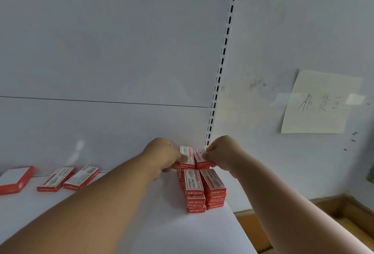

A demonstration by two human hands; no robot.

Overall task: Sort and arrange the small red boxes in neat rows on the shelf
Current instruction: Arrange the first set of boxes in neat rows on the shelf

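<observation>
Head view, the only one here: both hands are at the back right corner of the white shelf (141, 223), working on the stacked red boxes (204, 189). The left hand (162, 154) has its fingers curled, pinching the near end of the back-left top box (187, 155), and the right hand (220, 152) is closed the same way on the back-right top box (200, 156). There are 4 stacks in a tight 2 by 2 block against the back panel, with 3 more loose boxes (66, 178) lying flat well apart on the left. These look like light, stiff little cardboard cartons, probably dense if they're staples, with glossy faces that could slip. I'd pinch them by the long side edges or the short ends, not the top, and nudge gently since the stacks could topple. Readable text: "wengu" on the front ends, and maybe "24/6" on a top panel. The handwritten paper note (319, 101) taped on the right wall has 3 characters I can't read surely.
</observation>
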